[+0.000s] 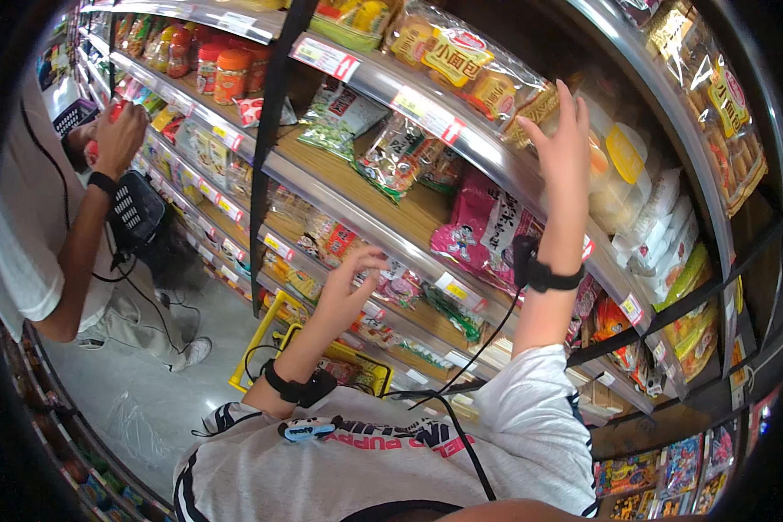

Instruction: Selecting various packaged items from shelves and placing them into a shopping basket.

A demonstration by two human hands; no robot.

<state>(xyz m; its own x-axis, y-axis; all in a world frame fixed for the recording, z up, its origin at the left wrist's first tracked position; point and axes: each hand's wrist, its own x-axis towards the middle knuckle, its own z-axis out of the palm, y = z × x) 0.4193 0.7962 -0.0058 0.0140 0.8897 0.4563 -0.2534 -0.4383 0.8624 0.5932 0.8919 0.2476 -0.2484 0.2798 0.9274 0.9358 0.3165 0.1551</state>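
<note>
My right hand [558,127] is raised at an upper shelf, fingers spread, beside a clear bag of small bread buns [460,59]; its fingertips overlap the bag's gold end, and contact cannot be told. To its right lie packs with a yellow label [625,153]. My left hand [354,280] is lower, fingers loosely curled with nothing seen in them, in front of a shelf edge and bagged snacks [339,245]. Between the hands, pink snack bags [483,228] lie on the middle shelf. Both wrists wear black straps with cables.
A person [59,196] in a light shirt stands at the left, holding something red, near a black basket [140,202]. A yellow basket [372,368] is below my left arm. Black uprights [271,130] and price-tagged shelf edges [404,104] cross the view. Clear plastic [134,424] lies on the floor.
</note>
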